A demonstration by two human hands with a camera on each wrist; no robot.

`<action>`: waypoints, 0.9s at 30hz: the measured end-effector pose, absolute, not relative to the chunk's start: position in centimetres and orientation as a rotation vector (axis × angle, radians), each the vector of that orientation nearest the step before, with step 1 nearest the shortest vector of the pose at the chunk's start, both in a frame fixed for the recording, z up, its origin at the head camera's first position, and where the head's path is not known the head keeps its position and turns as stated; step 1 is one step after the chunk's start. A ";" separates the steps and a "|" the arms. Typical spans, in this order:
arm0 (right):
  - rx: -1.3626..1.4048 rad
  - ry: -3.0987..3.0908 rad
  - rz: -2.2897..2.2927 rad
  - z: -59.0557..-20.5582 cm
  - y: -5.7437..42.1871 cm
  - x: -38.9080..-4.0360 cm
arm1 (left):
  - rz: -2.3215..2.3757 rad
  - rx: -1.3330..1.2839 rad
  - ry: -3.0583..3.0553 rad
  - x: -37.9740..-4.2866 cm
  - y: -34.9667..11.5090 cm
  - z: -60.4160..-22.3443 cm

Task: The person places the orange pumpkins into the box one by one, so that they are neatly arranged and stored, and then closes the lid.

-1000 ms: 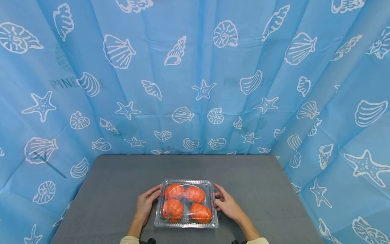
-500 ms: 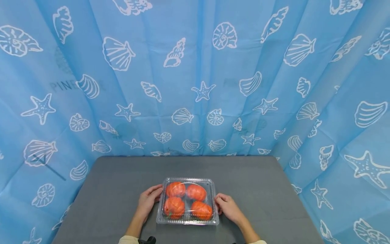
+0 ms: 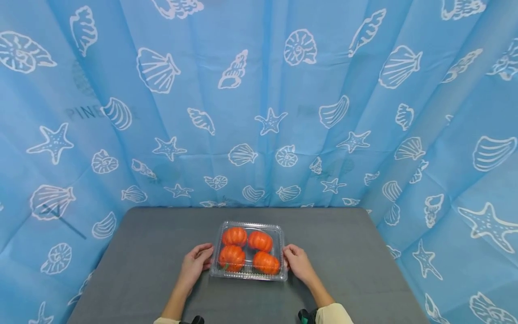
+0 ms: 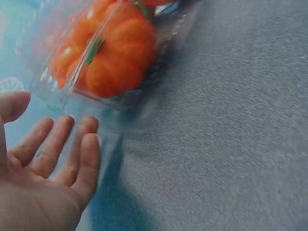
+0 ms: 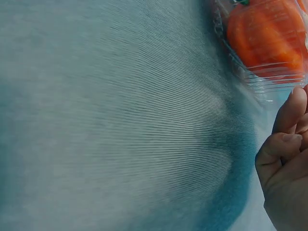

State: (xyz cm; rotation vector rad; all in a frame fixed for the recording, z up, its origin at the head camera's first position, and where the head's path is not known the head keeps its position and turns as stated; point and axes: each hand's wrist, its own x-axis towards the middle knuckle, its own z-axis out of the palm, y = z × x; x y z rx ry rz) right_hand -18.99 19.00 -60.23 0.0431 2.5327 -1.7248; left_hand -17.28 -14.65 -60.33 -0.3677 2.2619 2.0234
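A clear plastic clamshell box (image 3: 248, 275) stands on the grey table, holding several small orange pumpkins (image 3: 266, 263) with green stems. My left hand (image 3: 194, 265) is at the box's left side. In the left wrist view its loosely bent fingers (image 4: 89, 154) point toward the box, with a gap between them and the plastic. On the other side my right hand (image 3: 298, 263) has its fingertips at the box's right edge. The right wrist view shows an index fingertip by the box corner and the thumb bent below; the other fingers are partly cut off, so any pinch is unclear.
The grey cloth-covered table (image 3: 170, 229) extends around the box and both arms. Behind and at the sides hangs a blue curtain (image 3: 259, 135) with white shells and starfish. Dark straps (image 3: 307, 316) sit at the wrists.
The box has moved away from me, toward the table's far edge, and both hands have shifted slightly. The left fingers now stand apart from it.
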 end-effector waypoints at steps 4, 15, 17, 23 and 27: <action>0.070 2.533 -1.755 -60.3 19.0 -20.2 | 1.956 -0.346 2.236 -16.7 -14.7 -60.2; 0.132 2.529 -1.713 -60.1 18.5 -21.9 | 1.913 -0.369 2.167 -16.3 -14.1 -60.6; 0.149 2.531 -1.704 -60.1 18.5 -21.8 | 1.934 -0.375 2.160 -16.4 -13.9 -60.8; 0.159 2.458 -1.713 -60.4 18.9 -20.0 | 1.960 -0.397 2.141 -16.6 -13.5 -61.0; 0.100 2.251 -1.825 -60.8 18.9 -18.6 | 1.990 -0.410 2.134 -16.5 -13.3 -61.0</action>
